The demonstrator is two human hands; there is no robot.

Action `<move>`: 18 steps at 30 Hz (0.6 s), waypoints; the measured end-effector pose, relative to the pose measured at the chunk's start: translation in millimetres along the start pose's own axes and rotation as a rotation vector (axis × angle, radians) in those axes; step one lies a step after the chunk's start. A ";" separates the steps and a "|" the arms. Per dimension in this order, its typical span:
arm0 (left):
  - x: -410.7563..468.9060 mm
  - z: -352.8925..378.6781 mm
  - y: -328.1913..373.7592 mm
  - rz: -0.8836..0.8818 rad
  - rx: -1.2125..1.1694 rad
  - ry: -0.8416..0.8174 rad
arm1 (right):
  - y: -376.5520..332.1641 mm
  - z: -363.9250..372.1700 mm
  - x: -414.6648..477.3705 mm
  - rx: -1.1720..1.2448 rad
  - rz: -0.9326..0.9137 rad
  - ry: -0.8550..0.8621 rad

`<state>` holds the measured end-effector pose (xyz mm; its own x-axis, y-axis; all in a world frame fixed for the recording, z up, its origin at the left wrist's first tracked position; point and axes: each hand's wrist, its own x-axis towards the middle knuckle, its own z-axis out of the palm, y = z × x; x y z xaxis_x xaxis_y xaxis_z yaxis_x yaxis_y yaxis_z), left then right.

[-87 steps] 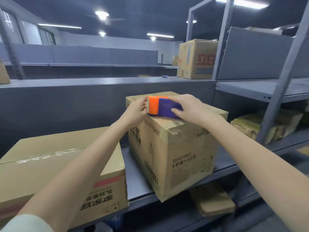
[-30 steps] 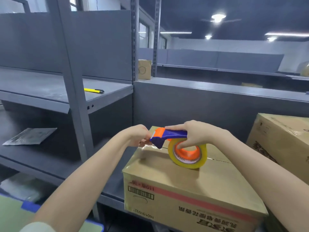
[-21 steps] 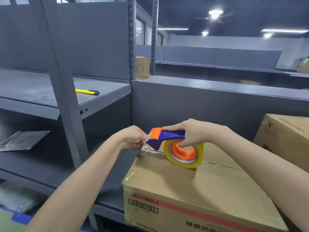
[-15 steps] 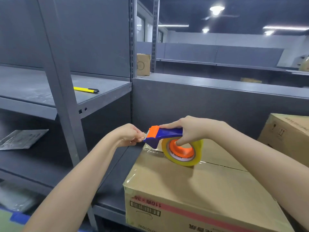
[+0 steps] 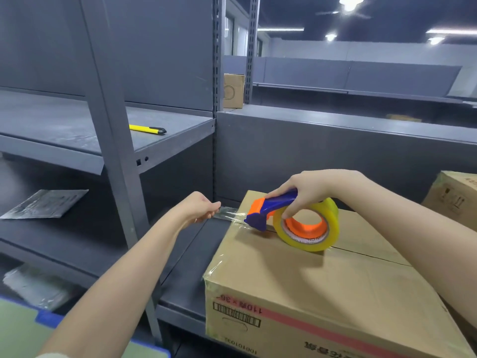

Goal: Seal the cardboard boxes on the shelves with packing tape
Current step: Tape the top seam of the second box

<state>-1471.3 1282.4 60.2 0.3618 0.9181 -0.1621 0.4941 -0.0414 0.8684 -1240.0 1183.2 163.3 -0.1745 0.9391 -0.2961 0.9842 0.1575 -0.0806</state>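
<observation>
Grey shelf [image 5: 185, 257], lamp-lit room: right hand [image 5: 315, 189] grips tape dispenser [image 5: 272, 205] on the cardboard box [image 5: 322, 285], left hand [image 5: 198, 208] pinches, it seems, clear tape [image 5: 229, 213]

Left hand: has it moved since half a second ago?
Yes. The left hand has drawn leftward, away from the cardboard box, stretching tape out.

I stand in a warehouse: grey steel shelving [image 5: 111, 140] left of my hands, cardboard boxes [image 5: 322, 293] below them, more racks beyond.
</observation>
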 end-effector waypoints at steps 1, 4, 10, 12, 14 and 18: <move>0.7 1.4 -2.2 0.018 0.006 0.012 | -1.2 0.2 2.5 -0.010 0.000 -0.008; 3.7 6.8 -6.7 0.059 0.037 0.055 | -2.3 2.1 7.9 -0.036 0.000 -0.024; 2.2 43.0 -29.2 0.030 0.108 0.076 | -3.7 4.7 12.9 -0.068 0.019 -0.024; -0.1 60.1 -36.6 -0.002 0.022 0.070 | -4.6 4.6 12.9 -0.081 0.020 -0.029; 0.1 68.3 -38.8 -0.045 -0.053 0.079 | -6.4 3.5 11.7 -0.100 0.012 -0.028; -1.7 65.9 -33.3 -0.096 -0.089 0.063 | -15.5 2.4 9.8 -0.204 0.010 -0.010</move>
<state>-1436.2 1256.3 0.7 0.2641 0.9392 -0.2194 0.4512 0.0807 0.8888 -1257.1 1189.3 159.4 -0.1641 0.9379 -0.3057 0.9712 0.2078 0.1163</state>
